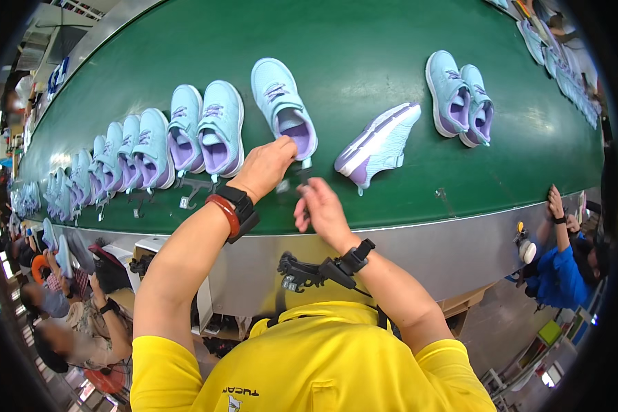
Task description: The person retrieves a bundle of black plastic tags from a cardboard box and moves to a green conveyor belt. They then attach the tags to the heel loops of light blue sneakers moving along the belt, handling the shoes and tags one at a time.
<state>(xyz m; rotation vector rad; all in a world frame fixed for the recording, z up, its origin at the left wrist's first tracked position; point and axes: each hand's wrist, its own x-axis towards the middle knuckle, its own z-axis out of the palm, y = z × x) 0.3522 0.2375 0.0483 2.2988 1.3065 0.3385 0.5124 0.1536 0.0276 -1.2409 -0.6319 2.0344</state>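
A light-blue and lilac sneaker [275,86] lies on the green belt before me, its toe pointing away. My left hand [264,167] is closed on its heel collar, fingers at the shoe opening. Just to the right of the heel loop, my right hand [325,211] is bent, its fingers around a small black plastic shoe hanger [305,176], blurred by motion. How the hanger meets the heel loop cannot be made out. A matching sneaker [380,145] rests on its side to the right. Several black hangers [309,270] hang by my right wrist.
Paired sneakers [213,127] with black hangers at their heels line the belt [364,55] to the left. Another pair [453,103] stands to the right. A metal edge [419,240] runs along the near side. A person in blue [559,275] is at the right; others sit at lower left.
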